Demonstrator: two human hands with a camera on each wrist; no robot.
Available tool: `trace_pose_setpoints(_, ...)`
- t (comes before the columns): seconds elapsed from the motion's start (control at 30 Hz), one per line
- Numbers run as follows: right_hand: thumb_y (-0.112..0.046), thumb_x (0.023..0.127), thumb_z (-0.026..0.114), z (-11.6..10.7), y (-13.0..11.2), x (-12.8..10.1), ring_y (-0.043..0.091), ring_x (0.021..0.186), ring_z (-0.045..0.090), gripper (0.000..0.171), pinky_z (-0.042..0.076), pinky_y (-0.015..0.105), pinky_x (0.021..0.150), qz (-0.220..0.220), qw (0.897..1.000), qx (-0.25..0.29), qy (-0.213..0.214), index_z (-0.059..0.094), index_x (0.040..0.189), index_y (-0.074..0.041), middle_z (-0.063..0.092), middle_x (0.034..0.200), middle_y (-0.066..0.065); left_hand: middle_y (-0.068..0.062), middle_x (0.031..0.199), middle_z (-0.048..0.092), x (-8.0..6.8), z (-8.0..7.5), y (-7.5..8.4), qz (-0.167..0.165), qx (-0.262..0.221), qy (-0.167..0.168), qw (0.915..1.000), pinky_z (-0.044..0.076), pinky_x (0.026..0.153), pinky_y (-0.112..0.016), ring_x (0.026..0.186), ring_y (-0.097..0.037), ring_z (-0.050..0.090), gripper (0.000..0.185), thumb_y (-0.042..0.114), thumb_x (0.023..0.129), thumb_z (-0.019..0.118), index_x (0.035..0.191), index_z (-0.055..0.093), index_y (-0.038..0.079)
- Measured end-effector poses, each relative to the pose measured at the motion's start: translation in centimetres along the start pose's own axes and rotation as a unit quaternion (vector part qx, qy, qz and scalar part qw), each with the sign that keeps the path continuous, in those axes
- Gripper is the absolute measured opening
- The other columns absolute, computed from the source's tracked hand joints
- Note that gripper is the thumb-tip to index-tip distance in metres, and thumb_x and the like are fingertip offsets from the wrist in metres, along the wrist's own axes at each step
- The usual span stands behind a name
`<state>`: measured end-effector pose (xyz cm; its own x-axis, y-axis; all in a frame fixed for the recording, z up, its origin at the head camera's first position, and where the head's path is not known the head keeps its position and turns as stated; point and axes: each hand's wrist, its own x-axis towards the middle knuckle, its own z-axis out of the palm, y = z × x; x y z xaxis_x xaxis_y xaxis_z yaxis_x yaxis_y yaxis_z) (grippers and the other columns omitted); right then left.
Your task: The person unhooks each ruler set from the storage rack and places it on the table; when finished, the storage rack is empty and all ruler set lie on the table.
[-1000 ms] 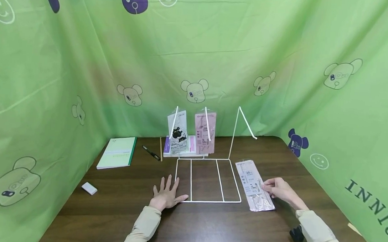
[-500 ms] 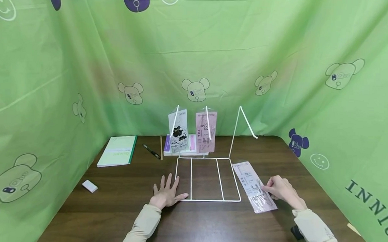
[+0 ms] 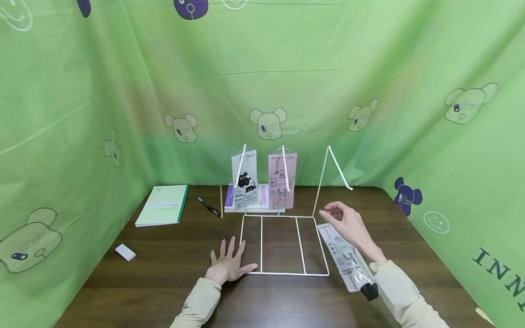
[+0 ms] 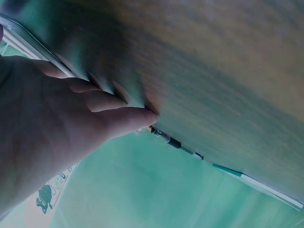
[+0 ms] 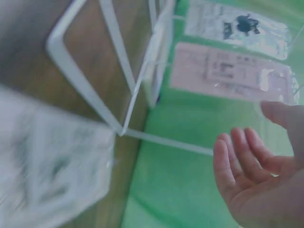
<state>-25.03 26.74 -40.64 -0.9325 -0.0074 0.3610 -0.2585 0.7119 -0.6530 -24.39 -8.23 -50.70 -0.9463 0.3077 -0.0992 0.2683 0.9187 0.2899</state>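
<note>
Head view: left hand [image 3: 229,265] lies flat, fingers spread, beside the white wire rack's base [image 3: 283,273], while the empty, loosely open right hand [image 3: 346,224] hovers above the clear-wrapped pink packet [image 3: 343,257], whose long axis runs near-to-far beneath it.

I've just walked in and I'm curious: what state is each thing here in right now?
left hand: flat on the table, fingers spread, beside the rack's base.
right hand: raised, open, holding nothing.
wire rack: standing; two hooks loaded, third bare.
pink packet: flat on the table.
notebook: closed.
pen: lying on the table.
</note>
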Motion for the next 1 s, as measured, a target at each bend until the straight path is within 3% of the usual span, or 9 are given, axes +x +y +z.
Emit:
trace_pose_setpoints(0.17, -0.038, 0.093, 0.064, 1.5, -1.3, 3.1, 0.033, 0.108, 0.061, 0.047, 0.045, 0.048, 0.093, -0.015, 0.996, 0.09, -0.012, 0.058, 0.124, -0.004, 0.063, 0.12, 0.016, -0.016, 0.158, 0.015, 0.0, 0.1, 0.3, -0.003, 0.003, -0.005, 1.0, 0.012, 0.103, -0.07, 0.143, -0.043, 0.009, 0.094, 0.078, 0.083, 0.039, 0.153, 0.027, 0.018)
trace_pose_setpoints(0.47, -0.018, 0.094, 0.064, 3.1, -3.0, 6.6, 0.045, 0.128, 0.041, 0.061, 0.033, 0.054, 0.104, -0.031, 0.976, 0.205, -0.066, 0.036, 0.14, 0.011, 0.042, 0.14, 0.031, -0.016, 0.158, 0.016, -0.2, 0.0, 0.5, -0.005, -0.005, 0.0, 1.0, 0.014, 0.103, -0.07, 0.143, -0.043, 0.011, 0.09, 0.075, 0.085, 0.042, 0.152, 0.029, 0.017)
trace_pose_setpoints(0.57, -0.015, 0.094, 0.064, 3.6, -3.1, 7.5, 0.047, 0.129, 0.037, 0.063, 0.032, 0.055, 0.104, -0.048, 0.975, 0.207, -0.071, 0.032, 0.14, 0.015, 0.038, 0.141, 0.034, -0.016, 0.158, 0.016, -0.2, 0.0, 0.5, -0.004, -0.006, 0.004, 1.0, 0.014, 0.103, -0.069, 0.142, -0.043, 0.011, 0.09, 0.074, 0.085, 0.042, 0.152, 0.029, 0.016)
trace_pose_setpoints(0.83, -0.015, 0.092, 0.066, 6.3, -0.8, 10.2, 0.043, 0.131, 0.039, 0.064, 0.03, 0.054, 0.106, -0.05, 0.972, 0.217, -0.076, 0.034, 0.142, 0.008, 0.041, 0.14, 0.03, -0.017, 0.158, 0.017, 0.0, 0.1, 0.2, -0.007, -0.002, 0.008, 0.9999, 0.014, 0.103, -0.07, 0.142, -0.044, 0.01, 0.092, 0.077, 0.084, 0.04, 0.152, 0.028, 0.017)
trace_pose_setpoints(1.0, -0.005, 0.093, 0.061, 6.7, -2.0, 10.3, 0.045, 0.123, 0.045, 0.054, 0.033, 0.053, 0.105, -0.042, 0.966, 0.236, -0.092, 0.036, 0.138, 0.013, 0.048, 0.131, 0.033, -0.016, 0.158, 0.017, 0.3, 0.5, -0.1, -0.007, -0.003, 0.011, 0.9999, 0.014, 0.103, -0.07, 0.143, -0.043, 0.011, 0.091, 0.076, 0.084, 0.041, 0.152, 0.029, 0.017)
